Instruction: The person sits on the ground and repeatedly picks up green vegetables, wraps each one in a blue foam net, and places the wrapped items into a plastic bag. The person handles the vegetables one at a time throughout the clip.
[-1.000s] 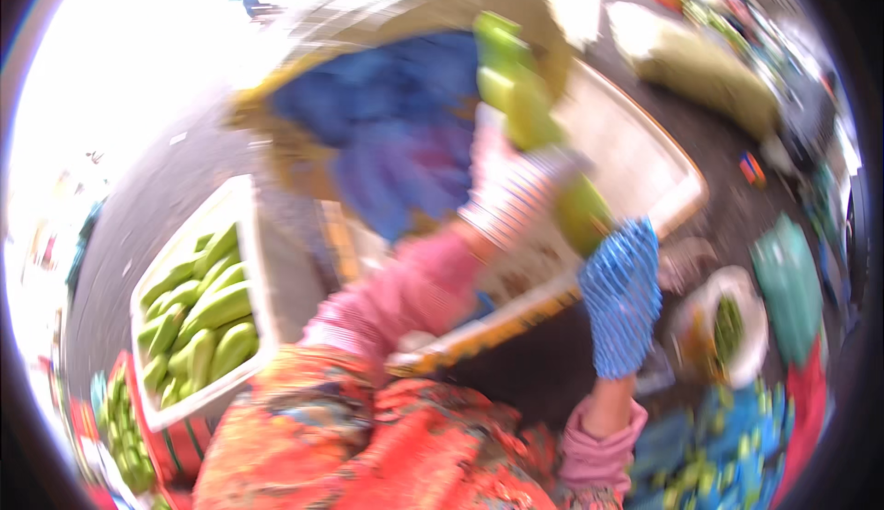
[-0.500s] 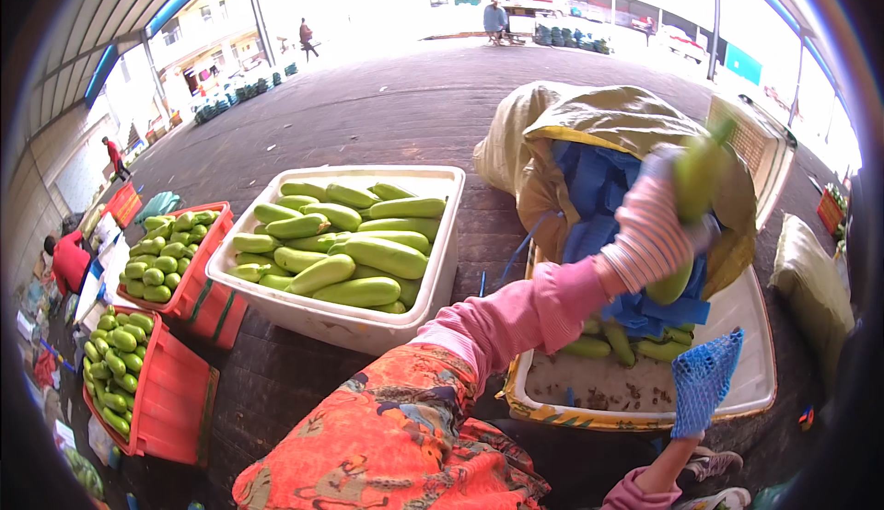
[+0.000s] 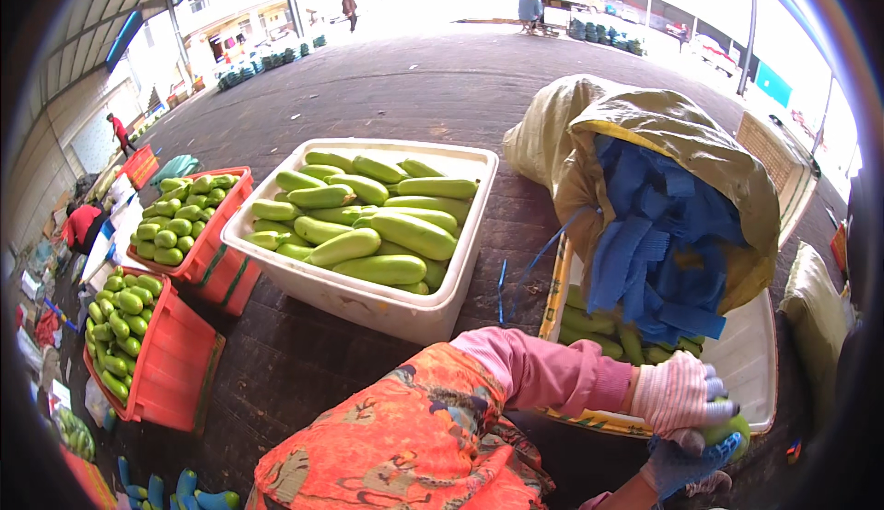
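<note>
At the lower right, my left hand [image 3: 677,398], in a white and pink striped glove with grey fingertips, grips a green zucchini [image 3: 720,431]. Just beneath it my right hand [image 3: 677,464] is closed, wrapped in a blue net sleeve [image 3: 737,438] that reaches around part of the zucchini. How far the sleeve covers it is hidden by my fingers. Both hands meet over the near edge of a shallow white tray [image 3: 757,372], which holds several zucchini [image 3: 589,326]. A pile of flat blue net sleeves [image 3: 635,243] spills onto the tray from a beige sack [image 3: 681,110].
A white tub [image 3: 414,321] full of zucchini stands left of the tray. Further left are red crates [image 3: 170,372] of zucchini. Sleeved zucchini [image 3: 189,492] lie at the lower left. A stuffed sack [image 3: 815,312] rests at the right. Other people [image 3: 85,225] are farther off.
My left hand has brought the zucchini down from in front of the sack to my right hand. The blue net sleeve, upright on my right hand before, is now against the zucchini.
</note>
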{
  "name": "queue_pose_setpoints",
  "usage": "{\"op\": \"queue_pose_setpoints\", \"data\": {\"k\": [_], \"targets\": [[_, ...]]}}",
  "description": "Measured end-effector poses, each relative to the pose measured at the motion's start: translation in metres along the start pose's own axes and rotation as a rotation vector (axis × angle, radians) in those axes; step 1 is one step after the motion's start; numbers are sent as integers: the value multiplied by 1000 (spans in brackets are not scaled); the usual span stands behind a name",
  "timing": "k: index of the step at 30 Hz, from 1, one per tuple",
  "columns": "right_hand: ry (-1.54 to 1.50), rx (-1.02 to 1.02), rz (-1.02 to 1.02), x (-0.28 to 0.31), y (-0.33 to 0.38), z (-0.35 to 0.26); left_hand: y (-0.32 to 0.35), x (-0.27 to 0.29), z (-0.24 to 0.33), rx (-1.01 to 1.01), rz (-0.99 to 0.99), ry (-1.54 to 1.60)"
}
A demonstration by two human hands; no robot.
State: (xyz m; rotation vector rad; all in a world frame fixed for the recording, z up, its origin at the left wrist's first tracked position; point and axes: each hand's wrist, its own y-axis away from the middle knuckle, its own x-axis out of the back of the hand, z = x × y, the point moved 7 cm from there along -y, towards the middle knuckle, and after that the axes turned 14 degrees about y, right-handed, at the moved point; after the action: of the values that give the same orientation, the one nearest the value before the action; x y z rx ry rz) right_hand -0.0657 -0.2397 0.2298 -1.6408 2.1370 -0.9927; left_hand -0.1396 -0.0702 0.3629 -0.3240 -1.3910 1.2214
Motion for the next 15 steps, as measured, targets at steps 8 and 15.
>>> {"op": "queue_pose_setpoints", "data": {"k": [8, 15], "targets": [[959, 803, -85, 14, 22, -75, 7, 55, -70, 600, 106, -317], [156, 117, -224, 10, 12, -80, 64, -47, -34, 802, 68, 1031]]}}
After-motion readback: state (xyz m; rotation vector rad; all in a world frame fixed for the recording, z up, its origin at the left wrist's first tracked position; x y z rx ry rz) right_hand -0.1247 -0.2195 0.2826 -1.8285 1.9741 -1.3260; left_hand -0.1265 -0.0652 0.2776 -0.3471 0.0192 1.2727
